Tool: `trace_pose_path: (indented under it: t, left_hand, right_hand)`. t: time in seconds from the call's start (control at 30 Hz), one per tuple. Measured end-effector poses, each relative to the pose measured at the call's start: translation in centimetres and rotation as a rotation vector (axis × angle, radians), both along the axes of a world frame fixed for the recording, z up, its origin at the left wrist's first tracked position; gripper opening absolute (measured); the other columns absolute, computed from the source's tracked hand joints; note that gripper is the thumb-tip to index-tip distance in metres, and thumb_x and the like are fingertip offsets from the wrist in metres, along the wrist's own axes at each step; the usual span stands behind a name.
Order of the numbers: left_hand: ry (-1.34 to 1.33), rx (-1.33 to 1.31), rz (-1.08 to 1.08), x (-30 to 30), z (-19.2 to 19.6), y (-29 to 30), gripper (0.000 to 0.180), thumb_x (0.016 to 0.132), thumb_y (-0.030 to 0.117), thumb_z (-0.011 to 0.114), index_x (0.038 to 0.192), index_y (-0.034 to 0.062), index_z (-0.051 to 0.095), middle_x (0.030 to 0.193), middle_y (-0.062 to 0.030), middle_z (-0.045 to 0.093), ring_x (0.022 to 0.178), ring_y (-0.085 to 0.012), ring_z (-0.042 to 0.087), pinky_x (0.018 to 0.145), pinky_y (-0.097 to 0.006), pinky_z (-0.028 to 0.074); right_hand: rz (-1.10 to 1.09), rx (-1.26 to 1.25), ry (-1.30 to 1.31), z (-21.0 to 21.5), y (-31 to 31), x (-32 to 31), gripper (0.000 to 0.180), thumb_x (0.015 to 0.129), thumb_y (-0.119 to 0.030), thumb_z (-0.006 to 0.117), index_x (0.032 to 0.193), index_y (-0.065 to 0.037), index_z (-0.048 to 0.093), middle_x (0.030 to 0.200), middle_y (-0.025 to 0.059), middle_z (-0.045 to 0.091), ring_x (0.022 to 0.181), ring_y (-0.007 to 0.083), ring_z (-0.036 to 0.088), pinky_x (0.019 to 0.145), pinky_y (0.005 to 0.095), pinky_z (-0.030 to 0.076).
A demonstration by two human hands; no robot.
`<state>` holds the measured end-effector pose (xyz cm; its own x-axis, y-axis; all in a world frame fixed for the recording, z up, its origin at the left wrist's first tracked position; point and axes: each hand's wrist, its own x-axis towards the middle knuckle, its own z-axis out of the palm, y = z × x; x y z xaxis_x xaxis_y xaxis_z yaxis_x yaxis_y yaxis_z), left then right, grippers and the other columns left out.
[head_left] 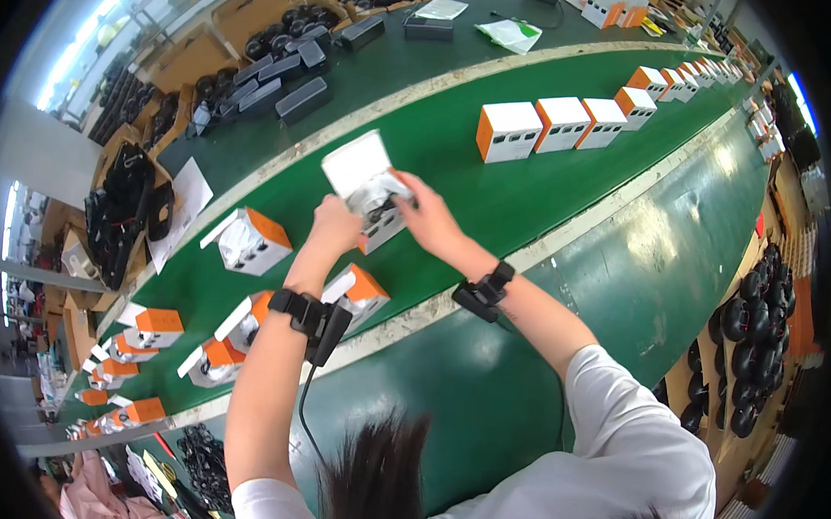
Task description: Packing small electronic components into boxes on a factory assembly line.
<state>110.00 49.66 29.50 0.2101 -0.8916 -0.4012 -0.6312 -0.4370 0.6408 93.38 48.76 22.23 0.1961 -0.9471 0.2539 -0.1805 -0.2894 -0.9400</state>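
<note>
Over the green belt [472, 202], an open box [385, 231] sits between the left hand [337, 224] — curled at its edge, grip unclear — and the right hand [430, 223], grasping its right side; lid [357, 164] points away.

Over a green conveyor belt [437, 173], a left hand [337, 224] is curled at the nine o'clock side of an open white-and-orange box [384, 231] whose white flap [357, 163] rises toward eleven, while a right hand [428, 221] grips its three o'clock edge, thumb near the wrapped contents [372, 196]. Counting from that box, closed boxes [510, 132] run in a line toward two o'clock and open-flapped boxes [255, 245] spread from six to eight. Dark oblong cases [303, 99] lie at about half past ten, and round black items [752, 312] crowd between three and four.
</note>
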Motion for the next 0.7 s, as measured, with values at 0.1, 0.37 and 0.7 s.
trace_pose_path:
  t: [0.1,0.37,0.7]
  left_hand:
    - [0.225,0.243,-0.093,-3.8,2.7,0.8,0.024,0.082,-0.007,0.041,0.101,-0.018,0.052,0.093,-0.0275,0.064,0.075,-0.0319,0.07,0.051,-0.032,0.057]
    - [-0.417,-0.196,-0.309,-8.0,1.6,6.2,0.019,0.087,0.015,0.058,0.098,-0.0003,0.061,0.096,-0.0208,0.062,0.087,-0.0389,0.063,0.077,-0.046,0.051]
    - [-0.392,-0.307,0.006,-7.4,-1.5,4.4,0.05,0.062,0.012,0.083,0.1,0.0018,0.053,0.113,-0.015,0.045,0.104,-0.0324,0.051,0.085,-0.043,0.048]
  right_hand:
    - [0.0,0.036,0.037,1.2,1.5,-4.0,0.033,0.089,-0.009,0.057,0.12,-0.002,0.052,0.118,0.0193,0.056,0.101,0.0367,0.057,0.084,0.0365,0.048]
    - [-0.018,-0.203,0.359,1.7,5.0,-6.8,0.03,0.086,-0.014,0.062,0.115,-0.01,0.058,0.119,0.012,0.055,0.104,0.0303,0.056,0.083,0.0359,0.049]
    - [0.127,0.198,0.066,0.1,0.4,-7.1,0.089,0.072,-0.014,0.078,0.142,-0.013,0.023,0.127,0.0179,0.047,0.087,0.0196,0.056,0.077,0.0312,0.049]
